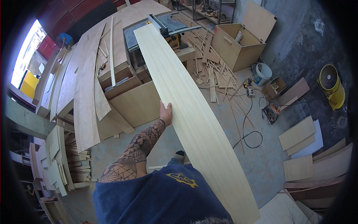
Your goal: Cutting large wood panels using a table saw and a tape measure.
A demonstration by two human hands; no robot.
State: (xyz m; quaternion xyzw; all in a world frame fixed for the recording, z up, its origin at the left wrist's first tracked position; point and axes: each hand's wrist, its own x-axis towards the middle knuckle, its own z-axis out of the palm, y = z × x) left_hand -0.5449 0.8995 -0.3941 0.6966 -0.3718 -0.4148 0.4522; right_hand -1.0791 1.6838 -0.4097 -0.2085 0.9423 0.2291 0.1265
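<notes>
A long, pale wooden board (pixel 194 123) slants across the view, from the table saw (pixel 171 28) at the far side down to my body at the lower right. My left hand (pixel 166 113) is closed on the board's left edge, about midway along it, with the thumb showing near the top face. The far end of the board lies over the saw's table, near its fence (pixel 158 25). My right hand does not show; the board and my body may hide it.
Plywood sheets (pixel 87 89) and a tape measure (pixel 102 66) lie on the workbench at left. Offcuts (pixel 209 56) are heaped beside the saw. Right of them are a plywood box (pixel 235 46), a bucket (pixel 262 72), a looping cable (pixel 244 130), a yellow blower (pixel 331 87) and leaning panels (pixel 298 134).
</notes>
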